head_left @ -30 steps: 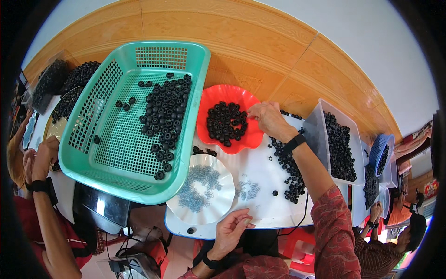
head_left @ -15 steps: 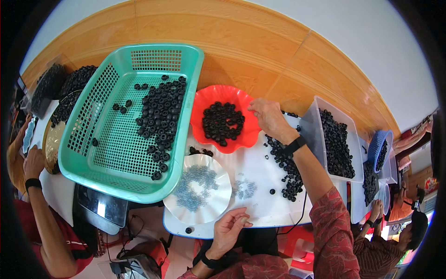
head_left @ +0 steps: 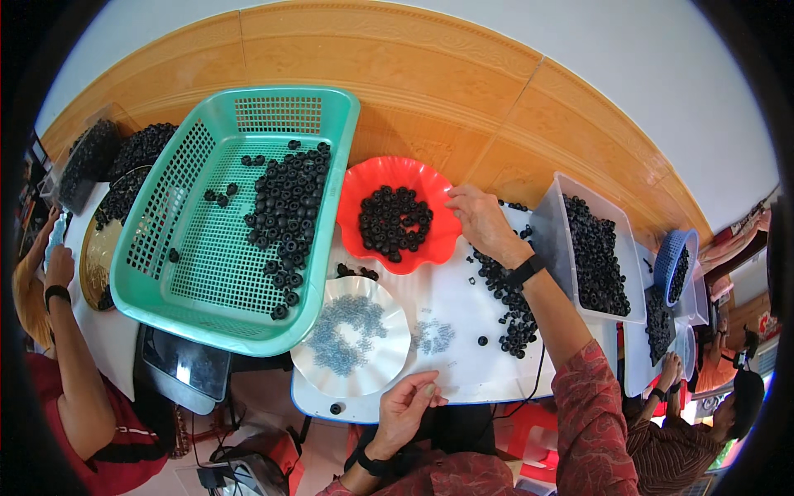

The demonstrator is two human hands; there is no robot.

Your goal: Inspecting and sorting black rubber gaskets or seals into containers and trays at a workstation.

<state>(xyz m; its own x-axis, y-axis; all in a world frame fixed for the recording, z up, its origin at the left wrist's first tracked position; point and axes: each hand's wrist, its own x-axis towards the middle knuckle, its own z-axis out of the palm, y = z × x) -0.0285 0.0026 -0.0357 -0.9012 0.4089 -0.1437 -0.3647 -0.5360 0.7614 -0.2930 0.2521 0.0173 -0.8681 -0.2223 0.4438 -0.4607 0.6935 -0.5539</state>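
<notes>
My right hand [head_left: 486, 221] is at the right rim of a red wavy-edged bowl [head_left: 351, 217]. Its fingers are bent together, and I cannot make out what is between them. Black ring-shaped parts [head_left: 395, 220] lie heaped in the bowl. Low at the table's near edge is my left hand [head_left: 407, 408], palm partly up. Thumb and fingers are drawn together there, and anything between them is too small to name. Close by stands a white wavy-edged plate [head_left: 389, 364] with small clear pieces [head_left: 339, 343] on it. More clear pieces [head_left: 433, 336] are on the white table [head_left: 488, 382].
A large green basket [head_left: 124, 285] with black parts stands left of the bowl. To the right are loose black parts [head_left: 514, 318], a clear bin [head_left: 550, 217] and a blue basket [head_left: 672, 248]. A black cable [head_left: 539, 382] crosses the table edge. Other people sit on both sides.
The whole view has shifted slightly. My hands keep nearly the same places and poses. At the left, another person's hand has moved up a little.
</notes>
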